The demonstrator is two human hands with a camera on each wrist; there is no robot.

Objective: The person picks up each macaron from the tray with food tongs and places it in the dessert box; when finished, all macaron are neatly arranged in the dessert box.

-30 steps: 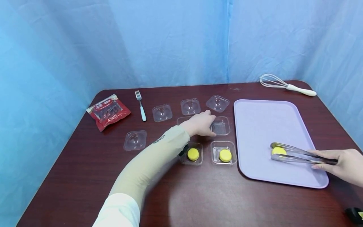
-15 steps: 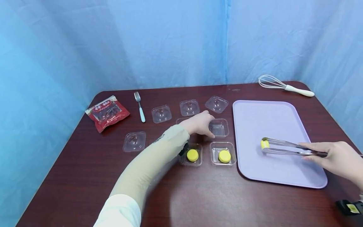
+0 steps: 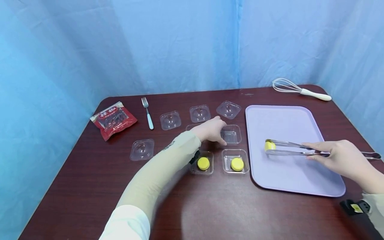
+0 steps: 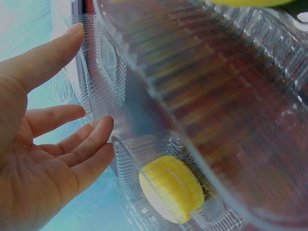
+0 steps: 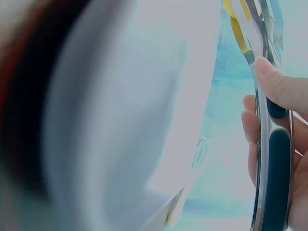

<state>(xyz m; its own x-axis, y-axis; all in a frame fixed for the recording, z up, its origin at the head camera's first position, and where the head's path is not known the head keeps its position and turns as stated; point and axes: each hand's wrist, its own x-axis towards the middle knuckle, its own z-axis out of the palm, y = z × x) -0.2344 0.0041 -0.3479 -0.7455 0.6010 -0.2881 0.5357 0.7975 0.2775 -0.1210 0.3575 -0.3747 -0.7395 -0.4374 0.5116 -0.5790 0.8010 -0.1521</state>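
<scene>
My right hand (image 3: 339, 156) grips metal tongs (image 3: 288, 144) with dark handle grips, seen closer in the right wrist view. Between the tongs' tips is a yellow macaron (image 3: 270, 146), over the left part of the lilac tray (image 3: 315, 186). My left hand (image 3: 211, 130) has its thumb and fingers spread at the left corners of a small clear plastic box (image 3: 232, 135) with nothing in it. In the left wrist view, the left fingertips (image 4: 79, 33) are right at that box's edge. Two nearer clear boxes (image 3: 226, 168) each hold one macaron (image 3: 237, 164).
Partly behind my left arm lies another clear box (image 3: 192, 126). Several clear domed lids (image 3: 200, 113) lie at the back and left. A fork (image 3: 148, 115), a red snack packet (image 3: 115, 120) and a white whisk (image 3: 309, 92) lie near the table's far edge.
My right hand has moved left across the tray, carrying the macaron in the tongs toward the boxes. The left hand has stayed at the clear box.
</scene>
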